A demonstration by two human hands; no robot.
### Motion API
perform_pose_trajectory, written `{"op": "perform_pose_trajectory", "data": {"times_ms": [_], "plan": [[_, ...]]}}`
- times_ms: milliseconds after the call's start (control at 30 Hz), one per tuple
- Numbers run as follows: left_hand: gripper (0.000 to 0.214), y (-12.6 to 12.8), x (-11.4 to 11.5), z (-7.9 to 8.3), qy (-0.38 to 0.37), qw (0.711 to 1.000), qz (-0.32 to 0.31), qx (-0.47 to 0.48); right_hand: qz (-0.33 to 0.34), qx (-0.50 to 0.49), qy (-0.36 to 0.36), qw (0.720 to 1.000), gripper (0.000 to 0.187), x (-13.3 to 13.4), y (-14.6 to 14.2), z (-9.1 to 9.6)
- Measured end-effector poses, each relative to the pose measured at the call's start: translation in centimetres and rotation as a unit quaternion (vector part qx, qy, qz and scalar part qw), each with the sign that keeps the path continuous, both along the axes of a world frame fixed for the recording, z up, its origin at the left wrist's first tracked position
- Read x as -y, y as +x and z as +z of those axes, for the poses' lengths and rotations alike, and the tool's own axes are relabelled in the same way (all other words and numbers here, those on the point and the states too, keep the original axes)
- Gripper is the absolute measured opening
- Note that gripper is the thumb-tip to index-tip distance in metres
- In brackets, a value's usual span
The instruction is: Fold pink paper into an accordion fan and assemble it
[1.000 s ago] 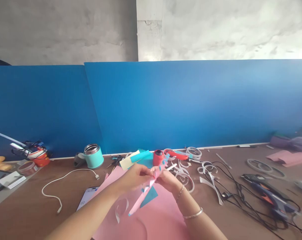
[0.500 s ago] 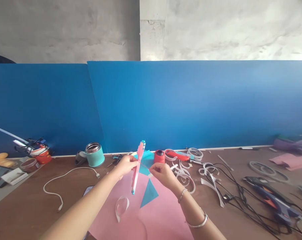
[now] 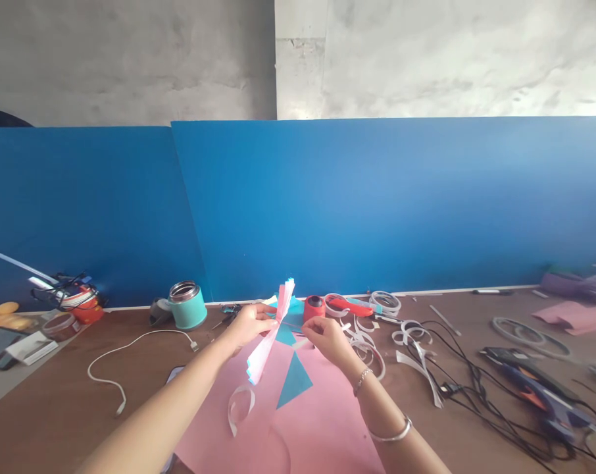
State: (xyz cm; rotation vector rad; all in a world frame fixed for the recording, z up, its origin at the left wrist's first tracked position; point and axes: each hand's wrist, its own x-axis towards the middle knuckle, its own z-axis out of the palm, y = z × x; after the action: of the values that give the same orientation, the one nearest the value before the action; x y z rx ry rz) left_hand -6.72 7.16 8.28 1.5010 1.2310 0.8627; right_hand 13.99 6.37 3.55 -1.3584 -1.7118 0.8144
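Note:
My left hand (image 3: 252, 325) is closed on the middle of a pleated paper strip (image 3: 262, 355) in pink, white and blue, held tilted above the pink paper sheet (image 3: 322, 421). The narrow folds fan apart slightly at both ends. To its right, my right hand (image 3: 323, 337) pinches what looks like a thin strand (image 3: 292, 325) that runs to the strip's middle. A blue paper triangle (image 3: 295, 382) lies on the pink sheet below the hands. Near it lies a curled white strip (image 3: 242, 407). More blue paper (image 3: 294, 309) is partly hidden behind the hands.
A teal thermos cup (image 3: 188, 307) and a white cable (image 3: 130, 339) are on the left. Behind my right hand stand a red round container (image 3: 314, 307) and curled white strips (image 3: 364, 342). Black cables (image 3: 480, 395) and a glue gun (image 3: 545, 395) lie right.
The pleated strip has turned in my left hand, so its folds show and spread at the ends. My right hand has moved slightly right, away from the strip.

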Motion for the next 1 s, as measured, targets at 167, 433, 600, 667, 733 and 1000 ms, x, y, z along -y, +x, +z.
{"op": "perform_pose_trajectory", "data": {"times_ms": [167,433,600,667,733,1000], "plan": [[0.025,0.8,0.0,-0.6,0.007,1.0,0.001,-0.013,0.037,0.053,0.025,0.998,0.018,1.4,-1.1,1.2],[0.02,0.7,-0.9,-1.5,0.07,0.985,0.086,-0.134,0.011,0.162,0.064,0.985,0.019,1.6,-0.2,2.1],[0.02,1.1,-0.3,-1.0,0.131,0.957,0.097,-0.24,0.014,0.216,0.101,0.971,0.02,2.0,-0.6,2.4],[0.024,1.3,0.3,-0.7,0.153,0.945,0.075,-0.28,0.009,0.235,0.109,0.966,0.02,2.2,-0.8,2.5],[0.03,1.5,0.6,-0.4,0.167,0.933,0.054,-0.315,0.015,0.247,0.115,0.962,0.02,2.2,-0.8,2.4],[0.032,1.8,-1.6,0.2,0.176,0.911,0.051,-0.369,0.027,0.233,0.134,0.963,0.018,2.4,-0.7,2.5]]}}
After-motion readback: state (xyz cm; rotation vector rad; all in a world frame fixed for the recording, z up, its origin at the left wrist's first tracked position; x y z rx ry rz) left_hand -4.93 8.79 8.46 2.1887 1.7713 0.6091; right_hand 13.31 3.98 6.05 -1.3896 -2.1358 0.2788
